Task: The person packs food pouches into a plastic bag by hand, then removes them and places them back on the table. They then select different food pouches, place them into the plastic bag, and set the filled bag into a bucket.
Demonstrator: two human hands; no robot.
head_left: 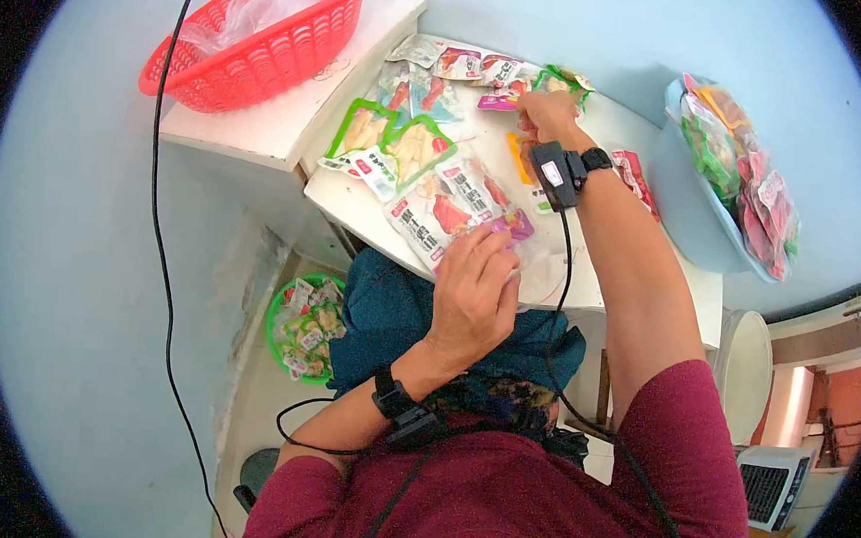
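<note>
Near the front edge of the white table (356, 199), my left hand (475, 281) rests with its fingers on white and purple food packets (443, 211). My right hand (548, 114) reaches to the back of the table, its fingers curled down beside a green packet (564, 81) and a purple-edged packet (499, 101); what its fingertips hold is hidden. Two green-edged packets (415, 149) lie to the left. Silvery packets (432, 92) are behind them. An orange packet (520, 157) lies under my right wrist, and a red packet (634, 178) is right of it.
A red basket (256, 60) with clear plastic bags stands on a white cabinet (288, 115) at the left. A light-blue tub (682, 199) full of packets is at the right. A green basket (275, 334) of small packets sits on the floor. Black cables hang across the view.
</note>
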